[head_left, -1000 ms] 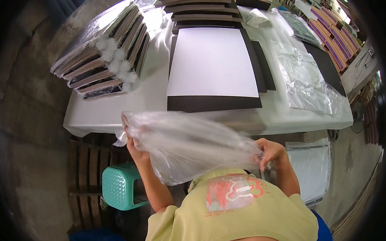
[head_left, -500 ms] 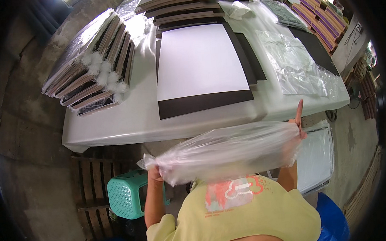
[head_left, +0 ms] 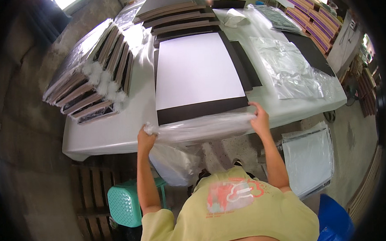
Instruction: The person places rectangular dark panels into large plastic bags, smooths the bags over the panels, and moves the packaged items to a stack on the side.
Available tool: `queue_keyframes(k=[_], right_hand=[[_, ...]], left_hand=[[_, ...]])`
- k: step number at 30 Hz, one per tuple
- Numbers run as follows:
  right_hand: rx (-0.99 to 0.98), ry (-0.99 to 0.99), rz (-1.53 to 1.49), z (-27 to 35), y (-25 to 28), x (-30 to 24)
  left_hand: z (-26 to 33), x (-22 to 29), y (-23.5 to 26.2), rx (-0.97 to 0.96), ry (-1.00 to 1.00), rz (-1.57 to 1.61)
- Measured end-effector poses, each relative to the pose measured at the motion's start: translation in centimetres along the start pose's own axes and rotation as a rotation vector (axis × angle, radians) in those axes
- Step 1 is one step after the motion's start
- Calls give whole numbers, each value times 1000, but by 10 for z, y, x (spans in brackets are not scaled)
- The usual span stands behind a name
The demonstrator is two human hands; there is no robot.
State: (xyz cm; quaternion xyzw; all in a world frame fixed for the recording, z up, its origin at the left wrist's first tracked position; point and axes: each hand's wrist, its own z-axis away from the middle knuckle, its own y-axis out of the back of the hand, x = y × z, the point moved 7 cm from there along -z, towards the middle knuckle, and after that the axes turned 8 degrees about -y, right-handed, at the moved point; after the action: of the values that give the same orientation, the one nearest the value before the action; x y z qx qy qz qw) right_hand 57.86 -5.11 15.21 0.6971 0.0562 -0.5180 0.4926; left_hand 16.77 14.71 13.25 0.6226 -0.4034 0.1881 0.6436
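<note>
A clear plastic bag (head_left: pixel 204 125) is stretched between my two hands at the table's front edge, its lower part hanging down beside the stool. My left hand (head_left: pixel 146 140) is closed round a bunched corner of it. The bag's other end is gripped in my right hand (head_left: pixel 260 118), whose fingertips reach the near right corner of a black board (head_left: pixel 197 111). Whether they touch the board I cannot tell. On that board lies a white sheet (head_left: pixel 199 69), leaving a black strip bare along the near side. The bag's mouth runs just in front of this strip.
Plastic-wrapped boards with white corner padding (head_left: pixel 89 81) are stacked at the left of the table (head_left: pixel 100 138). More dark boards (head_left: pixel 172 10) rise behind the sheet. Flat clear bags (head_left: pixel 285 70) lie at the right. A green stool (head_left: pixel 125 203) and a wrapped panel (head_left: pixel 307 159) stand below.
Both hands have moved forward with the bag, from in front of my chest to the near edge of the black board. My right hand has also come left, and the bag now hangs lower.
</note>
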Motion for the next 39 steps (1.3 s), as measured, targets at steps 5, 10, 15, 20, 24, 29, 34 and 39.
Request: queue_keyframes(k=[5,10,15,20,24,29,34,39], right_hand=[[200,-58,269,-68,-35,-1],[132,-132,419,-87,-40,-3],[205,-103,360,-63,-31,-23],[308,73,178,-13,8,9],[322,-41,-74,40,5,68],[174,-260,-604,75,-17,118],[-178,-285,-1009,66,-38,132],[-569,-91,-1083,49,-27,108]], left_hand=[[-62,24,-22,298,5,-303],[-86,33,-41,4,171,-310],[-59,55,-15,210,-88,-395],[10,33,-3,109,-76,148],[91,-35,-34,0,189,637],[126,-85,-68,-32,128,649],[124,-76,-70,-1,200,905],[117,-81,-48,57,188,694]])
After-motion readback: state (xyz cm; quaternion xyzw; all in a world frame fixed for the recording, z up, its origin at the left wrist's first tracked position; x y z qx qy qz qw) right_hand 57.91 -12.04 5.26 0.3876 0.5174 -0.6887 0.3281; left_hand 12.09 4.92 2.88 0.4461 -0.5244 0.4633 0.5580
